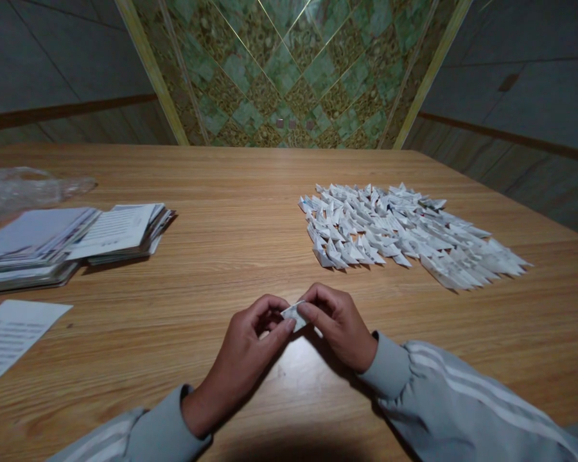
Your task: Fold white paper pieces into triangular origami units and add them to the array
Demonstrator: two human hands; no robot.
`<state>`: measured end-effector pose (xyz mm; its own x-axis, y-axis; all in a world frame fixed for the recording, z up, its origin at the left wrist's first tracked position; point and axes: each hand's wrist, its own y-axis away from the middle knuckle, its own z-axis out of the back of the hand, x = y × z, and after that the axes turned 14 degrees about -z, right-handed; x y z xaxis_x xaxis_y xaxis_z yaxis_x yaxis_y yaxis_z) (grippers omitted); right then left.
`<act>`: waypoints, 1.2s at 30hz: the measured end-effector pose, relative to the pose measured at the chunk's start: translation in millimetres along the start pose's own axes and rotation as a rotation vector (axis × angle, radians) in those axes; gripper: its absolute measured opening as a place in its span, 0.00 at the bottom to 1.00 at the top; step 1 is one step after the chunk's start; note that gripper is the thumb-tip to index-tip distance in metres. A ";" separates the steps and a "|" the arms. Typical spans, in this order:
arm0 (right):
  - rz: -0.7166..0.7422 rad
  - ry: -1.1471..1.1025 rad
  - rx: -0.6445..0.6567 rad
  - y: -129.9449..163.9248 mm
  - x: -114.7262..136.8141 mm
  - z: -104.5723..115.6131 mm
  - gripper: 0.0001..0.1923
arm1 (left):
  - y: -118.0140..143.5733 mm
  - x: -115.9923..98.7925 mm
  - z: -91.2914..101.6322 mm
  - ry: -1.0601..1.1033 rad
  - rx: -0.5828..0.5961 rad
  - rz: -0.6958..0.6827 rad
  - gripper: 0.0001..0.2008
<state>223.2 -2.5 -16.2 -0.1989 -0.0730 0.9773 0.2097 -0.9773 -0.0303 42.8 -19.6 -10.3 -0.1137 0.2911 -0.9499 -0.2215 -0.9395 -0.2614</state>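
A small folded piece of paper (295, 314), pale with faint print, is held just above the table near the front middle. My left hand (257, 337) pinches its left and lower edge between thumb and fingers. From the other side, my right hand (340, 324) grips the upper right part, its thumb lying across the front face. Both hands nearly meet around the paper, and the fingers behind it are partly hidden. Beyond my right hand, many folded paper boats (366, 224) stand packed together in rows.
Stacks of printed paper (33, 237) and a smaller paper pile (120, 228) lie at the left. Behind them is a crumpled clear plastic bag (24, 189). A loose printed sheet (14, 337) rests nearer me on the wooden table (212, 192). A tiled wall (289, 70) rises beyond the far edge.
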 end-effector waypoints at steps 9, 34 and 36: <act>0.009 0.043 0.070 0.4 3.8 1.4 0.09 | 0.3 -4.9 5.4 -0.072 -0.012 -0.099 0.08; 0.052 0.137 0.044 3.5 4.7 0.9 0.08 | -0.9 -3.4 4.7 0.076 -0.035 -0.018 0.09; 0.053 0.122 0.044 4.0 4.7 0.6 0.09 | -1.0 -4.1 4.4 0.084 -0.043 -0.024 0.09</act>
<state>223.7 -6.6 -11.5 -0.3006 -0.1503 0.9418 0.2640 -0.9620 -0.0692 39.2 -19.0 -5.4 -0.0272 0.2991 -0.9538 -0.1812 -0.9399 -0.2895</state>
